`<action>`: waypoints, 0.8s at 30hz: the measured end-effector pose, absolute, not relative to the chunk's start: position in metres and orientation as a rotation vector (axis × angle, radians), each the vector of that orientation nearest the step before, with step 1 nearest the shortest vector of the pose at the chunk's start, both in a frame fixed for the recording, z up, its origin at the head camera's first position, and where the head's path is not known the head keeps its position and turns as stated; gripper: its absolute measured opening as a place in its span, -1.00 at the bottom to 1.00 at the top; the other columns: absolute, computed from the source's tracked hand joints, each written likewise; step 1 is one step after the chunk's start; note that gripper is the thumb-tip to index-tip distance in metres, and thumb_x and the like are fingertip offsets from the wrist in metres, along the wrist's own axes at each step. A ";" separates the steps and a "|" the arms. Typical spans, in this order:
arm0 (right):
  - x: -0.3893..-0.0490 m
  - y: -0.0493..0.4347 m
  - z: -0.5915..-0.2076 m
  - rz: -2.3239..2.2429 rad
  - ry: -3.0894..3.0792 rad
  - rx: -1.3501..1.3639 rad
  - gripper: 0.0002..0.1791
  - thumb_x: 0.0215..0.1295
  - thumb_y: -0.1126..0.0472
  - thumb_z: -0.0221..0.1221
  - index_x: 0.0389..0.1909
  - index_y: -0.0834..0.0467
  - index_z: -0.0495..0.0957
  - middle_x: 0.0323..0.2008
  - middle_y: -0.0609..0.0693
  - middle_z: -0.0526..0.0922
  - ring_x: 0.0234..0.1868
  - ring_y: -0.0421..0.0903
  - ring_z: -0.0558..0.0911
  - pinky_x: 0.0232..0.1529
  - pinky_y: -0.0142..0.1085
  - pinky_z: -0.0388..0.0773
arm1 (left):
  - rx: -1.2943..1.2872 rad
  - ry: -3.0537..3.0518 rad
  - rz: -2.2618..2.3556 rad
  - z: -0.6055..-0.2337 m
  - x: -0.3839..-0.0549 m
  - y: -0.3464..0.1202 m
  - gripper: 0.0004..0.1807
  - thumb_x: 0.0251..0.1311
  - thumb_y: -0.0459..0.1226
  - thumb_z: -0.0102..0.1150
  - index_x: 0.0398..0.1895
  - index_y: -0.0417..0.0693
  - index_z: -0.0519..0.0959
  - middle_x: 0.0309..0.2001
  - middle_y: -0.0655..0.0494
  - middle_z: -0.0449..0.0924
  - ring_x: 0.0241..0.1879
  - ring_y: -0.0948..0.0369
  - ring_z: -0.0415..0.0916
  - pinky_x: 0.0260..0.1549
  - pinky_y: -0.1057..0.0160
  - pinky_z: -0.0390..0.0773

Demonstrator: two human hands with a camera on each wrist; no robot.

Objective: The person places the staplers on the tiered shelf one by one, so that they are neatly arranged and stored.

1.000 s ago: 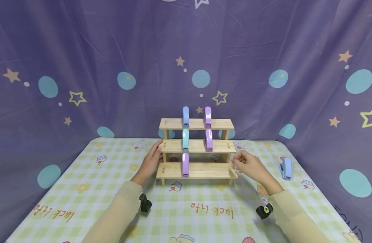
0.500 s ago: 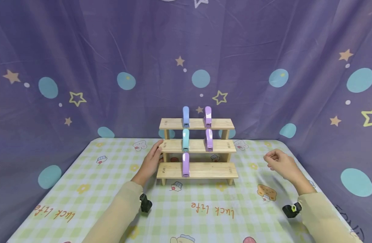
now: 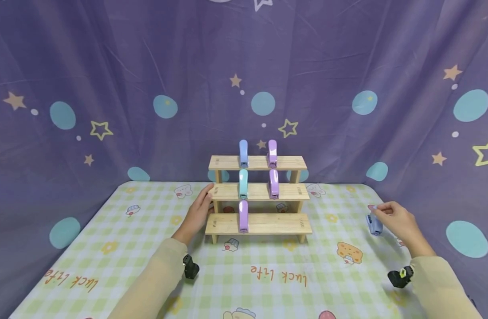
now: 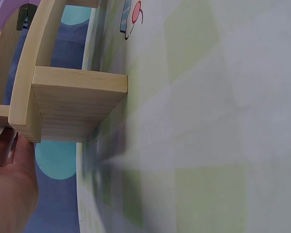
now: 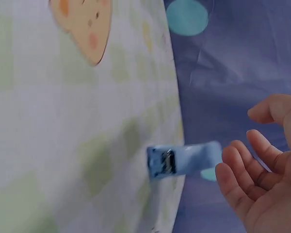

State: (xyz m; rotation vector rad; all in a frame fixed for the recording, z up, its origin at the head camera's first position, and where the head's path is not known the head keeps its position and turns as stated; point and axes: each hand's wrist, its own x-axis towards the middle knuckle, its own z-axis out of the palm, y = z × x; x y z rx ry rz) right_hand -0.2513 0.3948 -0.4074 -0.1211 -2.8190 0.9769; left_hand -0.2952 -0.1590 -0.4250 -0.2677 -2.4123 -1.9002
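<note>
My left hand rests its extended fingers against the left end of a three-tier wooden shelf. In the left wrist view, the fingertips touch the wood at a board's end. Over on the right, my right hand is just above a light blue stapler standing on the table. The right wrist view shows its thumb and loosely bent fingers spread apart, near the top end of that stapler. Nothing is held in either hand.
A purple stapler stands on the bottom tier. The middle tier bears a teal stapler and a purple one; a blue stapler and another purple one are on top. A checked cloth covers the table, before a purple curtain.
My right hand has moved from the shelf's right end across to the blue stapler at the table's right side. My left hand has stayed at the shelf.
</note>
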 end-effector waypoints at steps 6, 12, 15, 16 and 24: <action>-0.253 0.408 -0.422 0.982 -2.838 -0.210 -0.37 0.49 -0.14 0.04 0.13 0.41 0.38 0.04 0.47 0.50 -0.11 0.27 0.54 -0.41 -0.08 0.55 | -0.242 -2.426 -1.893 -0.425 -0.295 -0.160 -0.46 0.63 0.00 -0.34 0.60 0.27 0.07 0.54 -0.07 0.09 0.41 -0.09 0.24 0.30 -0.04 0.38; -0.257 0.415 -0.434 1.037 -2.866 -0.299 -0.27 0.45 -0.19 0.06 0.17 0.44 0.32 0.03 0.46 0.51 -0.12 0.22 0.54 -0.41 -0.16 0.52 | -0.254 -2.429 -1.877 -0.425 -0.295 -0.161 -0.46 0.63 -0.01 -0.34 0.60 0.26 0.07 0.53 -0.07 0.09 0.41 -0.09 0.24 0.30 -0.05 0.39; -0.259 0.419 -0.439 1.075 -2.881 -0.313 -0.23 0.45 -0.21 0.06 0.20 0.46 0.29 0.04 0.47 0.51 -0.07 0.19 0.58 -0.29 -0.23 0.53 | -0.260 -2.429 -1.879 -0.425 -0.295 -0.161 -0.46 0.63 -0.01 -0.34 0.60 0.26 0.07 0.53 -0.06 0.09 0.41 -0.07 0.23 0.29 -0.05 0.39; -0.260 0.420 -0.441 1.095 -2.884 -0.313 -0.22 0.45 -0.21 0.05 0.21 0.47 0.28 0.06 0.48 0.51 -0.08 0.17 0.59 -0.28 -0.25 0.54 | -0.262 -2.427 -1.881 -0.425 -0.295 -0.160 -0.46 0.63 -0.01 -0.33 0.60 0.25 0.07 0.53 -0.06 0.10 0.41 -0.07 0.23 0.29 -0.05 0.40; -0.262 0.423 -0.448 1.237 -2.911 -0.310 -0.16 0.50 -0.22 -0.08 0.25 0.55 0.23 0.09 0.51 0.47 -0.10 0.08 0.58 -0.31 -0.35 0.54 | -0.283 -2.429 -1.868 -0.425 -0.294 -0.160 -0.45 0.63 -0.02 -0.33 0.61 0.25 0.05 0.53 -0.07 0.09 0.42 -0.07 0.22 0.29 -0.06 0.40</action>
